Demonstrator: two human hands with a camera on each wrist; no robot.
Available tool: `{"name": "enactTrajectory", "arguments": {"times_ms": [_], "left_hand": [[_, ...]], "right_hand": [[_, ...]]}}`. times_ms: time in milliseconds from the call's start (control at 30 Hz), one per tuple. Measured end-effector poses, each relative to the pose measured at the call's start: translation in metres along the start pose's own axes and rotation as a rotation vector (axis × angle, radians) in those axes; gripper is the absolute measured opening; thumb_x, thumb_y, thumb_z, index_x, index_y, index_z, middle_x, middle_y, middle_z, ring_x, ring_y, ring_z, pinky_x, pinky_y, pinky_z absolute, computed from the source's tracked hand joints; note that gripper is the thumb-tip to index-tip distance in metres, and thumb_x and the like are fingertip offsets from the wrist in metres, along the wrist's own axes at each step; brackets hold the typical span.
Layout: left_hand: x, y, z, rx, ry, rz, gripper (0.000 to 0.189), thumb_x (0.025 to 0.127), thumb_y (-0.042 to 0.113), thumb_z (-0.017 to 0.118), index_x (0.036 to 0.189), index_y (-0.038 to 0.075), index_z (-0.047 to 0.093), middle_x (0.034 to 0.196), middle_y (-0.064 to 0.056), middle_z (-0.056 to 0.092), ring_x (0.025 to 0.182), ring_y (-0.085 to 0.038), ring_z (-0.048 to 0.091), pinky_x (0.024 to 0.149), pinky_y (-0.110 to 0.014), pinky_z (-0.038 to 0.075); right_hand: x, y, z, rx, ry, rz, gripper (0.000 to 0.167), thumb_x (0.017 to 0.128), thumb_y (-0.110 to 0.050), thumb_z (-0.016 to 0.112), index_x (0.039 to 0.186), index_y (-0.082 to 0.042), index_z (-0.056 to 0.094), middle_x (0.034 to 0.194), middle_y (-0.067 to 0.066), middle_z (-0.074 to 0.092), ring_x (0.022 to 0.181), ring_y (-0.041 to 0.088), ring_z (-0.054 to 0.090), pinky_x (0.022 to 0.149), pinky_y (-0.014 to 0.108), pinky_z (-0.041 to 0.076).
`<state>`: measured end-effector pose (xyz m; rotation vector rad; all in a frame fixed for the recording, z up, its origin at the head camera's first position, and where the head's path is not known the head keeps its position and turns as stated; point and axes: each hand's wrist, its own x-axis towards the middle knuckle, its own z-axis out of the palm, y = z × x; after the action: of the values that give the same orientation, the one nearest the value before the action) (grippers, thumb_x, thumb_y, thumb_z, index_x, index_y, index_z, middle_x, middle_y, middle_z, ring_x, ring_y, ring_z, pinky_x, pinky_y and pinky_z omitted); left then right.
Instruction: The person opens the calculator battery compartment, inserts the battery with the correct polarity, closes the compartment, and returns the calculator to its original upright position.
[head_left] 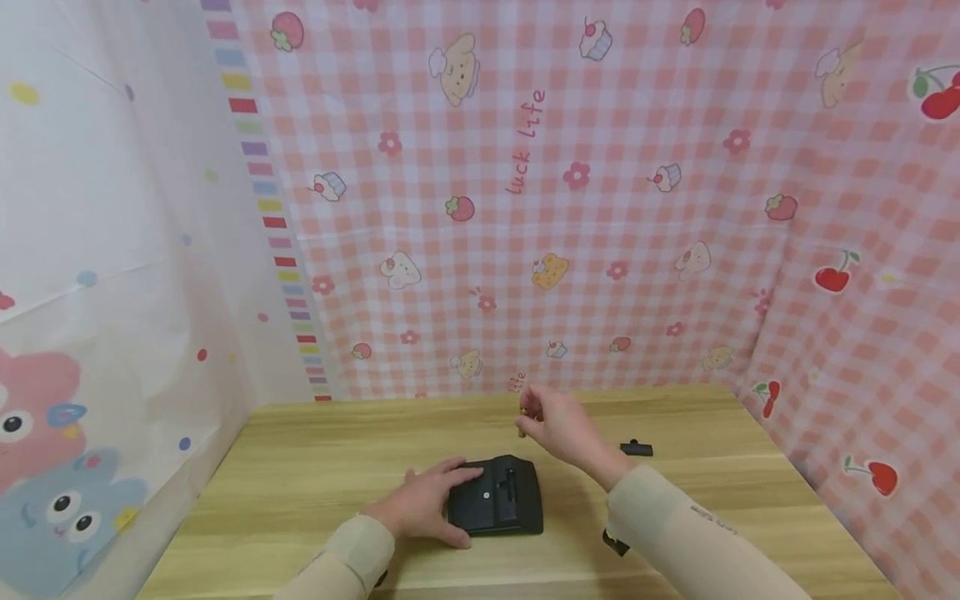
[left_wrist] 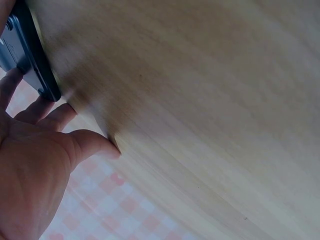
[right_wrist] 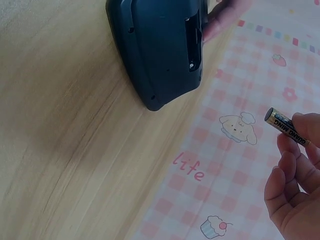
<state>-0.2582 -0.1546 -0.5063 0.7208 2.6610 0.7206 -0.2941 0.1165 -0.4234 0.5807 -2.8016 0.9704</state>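
A black device [head_left: 483,512], shaped like a desktop calculator, lies face down on the wooden table. Its narrow battery slot [right_wrist: 193,47] is uncovered. My left hand [head_left: 431,504] rests on its left side, fingers spread and fairly straight, with the thumb at the near left corner. In the left wrist view, fingertips touch the edge of the device [left_wrist: 37,55]. Beyond the device, my right hand [head_left: 558,425] is raised and pinches a small gold-and-black battery [right_wrist: 284,125] between thumb and fingers. One end of the battery sticks out of the grip.
A small black piece [head_left: 636,449] with a knob lies to the right on the table [head_left: 322,450]. Another small dark item [head_left: 615,543] is partly hidden by the right sleeve. Something black peeks out beside the left sleeve. Patterned cloth [head_left: 487,233] hangs behind the table and at both sides.
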Motion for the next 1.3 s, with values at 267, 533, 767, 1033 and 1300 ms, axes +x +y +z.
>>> {"name": "enactTrajectory", "arguments": {"times_ms": [267, 533, 767, 1033, 1300], "left_hand": [[0.002, -0.002, 0.000, 0.009, -0.005, 0.000, 0.098, 0.077, 0.045, 0.096, 0.162, 0.034, 0.047, 0.173, -0.014, 0.034, 0.154, -0.046, 0.043, 0.112, -0.092, 0.017], [0.002, -0.001, -0.001, 0.003, -0.005, -0.002, 0.098, 0.078, 0.045, 0.096, 0.162, 0.032, 0.047, 0.173, -0.015, 0.035, 0.154, -0.046, 0.043, 0.113, -0.092, 0.017], [0.001, 0.001, -0.002, 0.006, -0.005, -0.005, 0.098, 0.077, 0.045, 0.096, 0.161, 0.032, 0.048, 0.173, -0.015, 0.035, 0.155, -0.045, 0.043, 0.113, -0.091, 0.017], [0.002, -0.002, 0.000, -0.003, -0.011, -0.008, 0.098, 0.078, 0.046, 0.096, 0.162, 0.032, 0.047, 0.173, -0.015, 0.035, 0.155, -0.045, 0.043, 0.113, -0.091, 0.017], [0.001, -0.003, 0.001, -0.006, -0.005, -0.002, 0.097, 0.077, 0.044, 0.096, 0.161, 0.033, 0.048, 0.173, -0.015, 0.034, 0.154, -0.047, 0.043, 0.112, -0.092, 0.017]], "right_hand": [[0.001, 0.000, 0.003, 0.002, 0.006, -0.006, 0.016, 0.099, -0.016, 0.078, 0.098, -0.016, 0.062, 0.087, -0.007, 0.072, 0.077, 0.006, 0.064, 0.067, 0.028, 0.053], [0.003, -0.001, 0.010, -0.007, -0.009, 0.017, 0.016, 0.099, -0.016, 0.077, 0.098, -0.017, 0.062, 0.085, -0.008, 0.072, 0.076, 0.005, 0.064, 0.067, 0.028, 0.053], [0.004, -0.001, 0.016, 0.000, -0.033, 0.033, 0.012, 0.100, -0.017, 0.076, 0.101, -0.016, 0.064, 0.084, -0.009, 0.073, 0.077, 0.007, 0.064, 0.071, 0.030, 0.054], [0.003, 0.000, 0.022, -0.002, -0.056, 0.029, 0.014, 0.100, -0.018, 0.077, 0.099, -0.018, 0.063, 0.085, -0.009, 0.072, 0.076, 0.007, 0.063, 0.067, 0.027, 0.053], [0.003, -0.003, 0.025, -0.019, -0.054, 0.019, 0.014, 0.099, -0.017, 0.078, 0.099, -0.018, 0.064, 0.087, -0.007, 0.072, 0.077, 0.007, 0.062, 0.067, 0.027, 0.053]]}}
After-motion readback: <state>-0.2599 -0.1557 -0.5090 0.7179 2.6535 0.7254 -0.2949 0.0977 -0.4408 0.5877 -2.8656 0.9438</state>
